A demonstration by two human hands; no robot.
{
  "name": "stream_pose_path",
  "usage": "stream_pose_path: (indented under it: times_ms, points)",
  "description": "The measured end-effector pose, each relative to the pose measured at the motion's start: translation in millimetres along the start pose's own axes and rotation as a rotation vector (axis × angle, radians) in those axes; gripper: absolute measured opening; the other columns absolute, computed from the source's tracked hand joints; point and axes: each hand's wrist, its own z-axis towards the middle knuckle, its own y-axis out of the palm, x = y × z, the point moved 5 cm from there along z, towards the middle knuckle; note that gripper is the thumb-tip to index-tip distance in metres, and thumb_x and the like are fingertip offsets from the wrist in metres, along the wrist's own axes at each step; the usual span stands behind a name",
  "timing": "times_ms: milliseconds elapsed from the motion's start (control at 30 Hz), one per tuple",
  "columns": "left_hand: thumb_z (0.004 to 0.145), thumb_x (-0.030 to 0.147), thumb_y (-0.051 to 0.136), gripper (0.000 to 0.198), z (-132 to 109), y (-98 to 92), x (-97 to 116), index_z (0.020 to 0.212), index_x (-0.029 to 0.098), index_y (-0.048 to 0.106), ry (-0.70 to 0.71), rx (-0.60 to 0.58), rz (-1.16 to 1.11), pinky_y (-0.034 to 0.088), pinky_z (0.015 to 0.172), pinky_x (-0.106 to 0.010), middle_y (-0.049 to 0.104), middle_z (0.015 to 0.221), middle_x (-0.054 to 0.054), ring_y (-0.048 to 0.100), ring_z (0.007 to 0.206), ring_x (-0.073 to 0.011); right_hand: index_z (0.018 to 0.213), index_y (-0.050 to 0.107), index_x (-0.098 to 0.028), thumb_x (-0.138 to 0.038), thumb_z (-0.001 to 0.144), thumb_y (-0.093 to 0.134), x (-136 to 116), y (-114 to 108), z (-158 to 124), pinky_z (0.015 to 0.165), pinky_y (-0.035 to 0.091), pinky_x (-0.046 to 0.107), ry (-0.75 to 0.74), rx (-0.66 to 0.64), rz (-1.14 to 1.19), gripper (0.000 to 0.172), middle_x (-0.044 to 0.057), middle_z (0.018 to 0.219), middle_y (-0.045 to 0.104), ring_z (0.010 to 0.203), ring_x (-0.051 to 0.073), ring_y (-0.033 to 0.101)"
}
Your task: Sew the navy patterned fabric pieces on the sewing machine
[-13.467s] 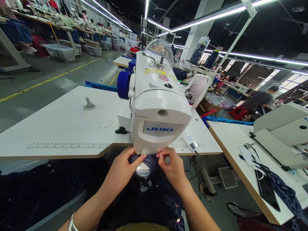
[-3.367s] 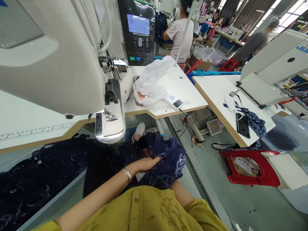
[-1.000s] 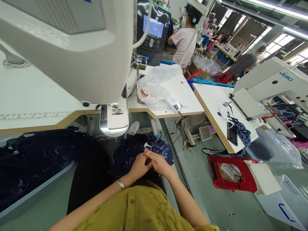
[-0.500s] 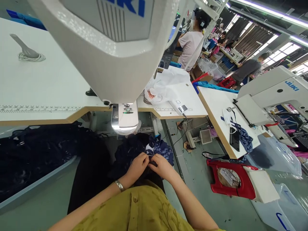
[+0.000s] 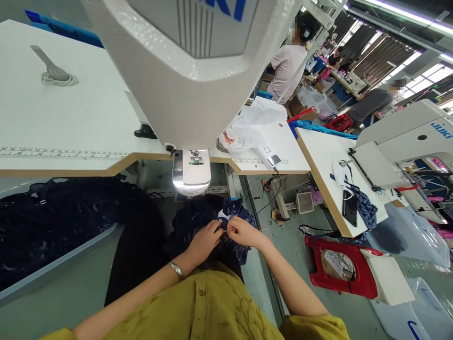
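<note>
A bunched navy patterned garment (image 5: 187, 219) lies across my lap, with a small white patch (image 5: 223, 215) showing near its top. My left hand (image 5: 204, 242) rests over the cloth, its thumb and fingertips closing at a thin white cord (image 5: 225, 230). My right hand (image 5: 244, 233) pinches the same cord from the other side, with the fingers curled. The two hands are a short gap apart, and the cord spans it. The part of the garment under my palms is hidden.
Ahead stands a white sewing machine (image 5: 191, 94) with a lit free arm (image 5: 191, 174) above my lap. A bin of navy garments (image 5: 63, 217) sits at left. To the right are a red stool (image 5: 314, 278), a side table (image 5: 325, 160) and a phone (image 5: 349, 208). Several people work beyond.
My hands have drawn slightly apart and the right fingers have curled in more tightly. The head view has shifted, so the machine and tables appear farther right.
</note>
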Motion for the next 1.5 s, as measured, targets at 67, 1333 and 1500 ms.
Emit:
stream_pose_path:
  times_ms: [67,1333,1500]
  points:
    - [0.084,0.008,0.046,0.028,-1,-0.2,-2,0.106,0.019,0.059,-0.004,0.007,0.027,0.043,0.092,-0.049,0.054,0.122,-0.011,0.047,0.116,-0.0302,0.061,0.055,-0.017,-0.010,0.069,0.061,-9,-6,7,0.063,0.032,0.022,0.004,-0.063,0.051,0.013,-0.005,0.067,0.049,0.062,0.009,0.042]
    - [0.090,0.038,0.043,0.041,-2,-41.6,-7,0.124,0.018,0.055,-0.102,-0.205,-0.271,0.039,0.103,-0.038,0.055,0.125,-0.010,0.051,0.118,-0.0232,0.093,0.057,-0.023,-0.016,0.086,0.046,-10,32,-18,0.075,0.043,0.027,0.026,0.241,-0.287,0.014,0.005,0.100,0.057,0.091,0.019,0.057]
    - [0.084,0.053,0.052,0.049,-7,-34.8,-12,0.119,0.018,0.054,-0.145,-0.164,-0.150,0.045,0.093,-0.040,0.052,0.121,-0.011,0.055,0.108,-0.0244,0.092,0.051,-0.020,-0.020,0.086,0.040,-6,31,-23,0.072,0.044,0.030,0.086,0.432,-0.316,0.012,0.006,0.087,0.054,0.080,0.019,0.055]
